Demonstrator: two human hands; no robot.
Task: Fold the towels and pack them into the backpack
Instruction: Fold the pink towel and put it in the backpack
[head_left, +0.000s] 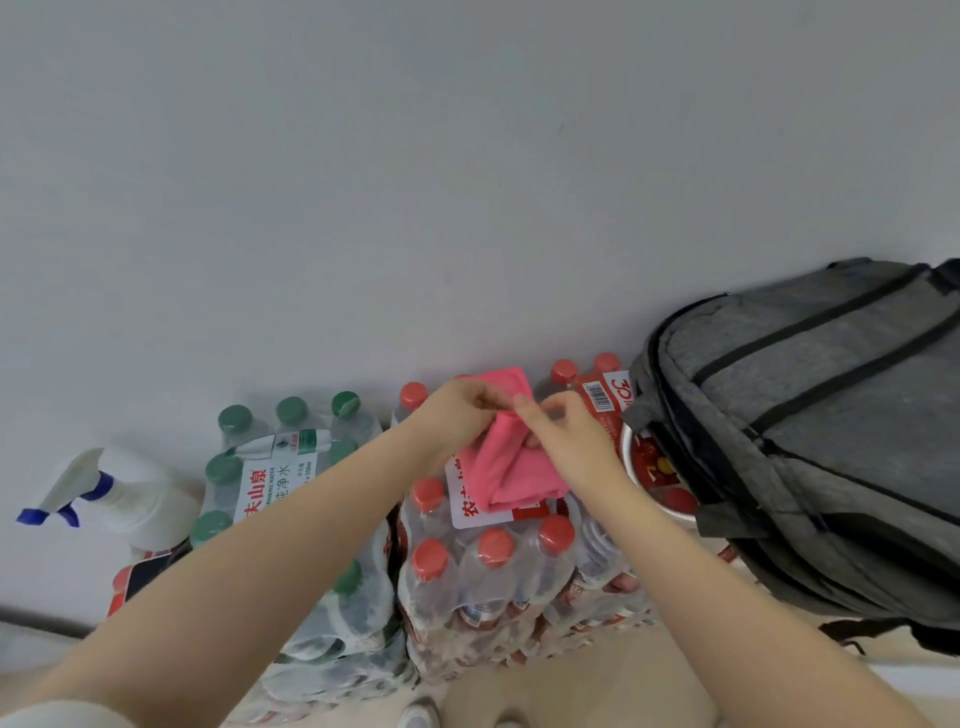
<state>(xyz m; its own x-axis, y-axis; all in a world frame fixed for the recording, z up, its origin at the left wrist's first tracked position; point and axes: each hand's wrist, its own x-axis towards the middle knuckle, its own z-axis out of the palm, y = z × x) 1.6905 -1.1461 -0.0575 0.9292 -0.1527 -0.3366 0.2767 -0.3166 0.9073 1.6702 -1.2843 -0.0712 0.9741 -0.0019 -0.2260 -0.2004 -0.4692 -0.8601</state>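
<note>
Both grips, left hand (457, 410) and right hand (566, 431), pinch the soft, light pink cloth towel (511, 467) at its top edge; it's floppy, so hold the corners.

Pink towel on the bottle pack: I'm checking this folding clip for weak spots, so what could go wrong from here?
1. The pink towel lies on the uneven caps of the red-capped bottle pack, so the fold may come out crooked.
2. The left hand and right hand pinch only its upper edge; the loose lower folds could slip open.
3. The grey backpack looks zipped, so packing may need a free hand.

Even soft daylight, faint shadows, slight blur, wide-angle edge distortion
</note>
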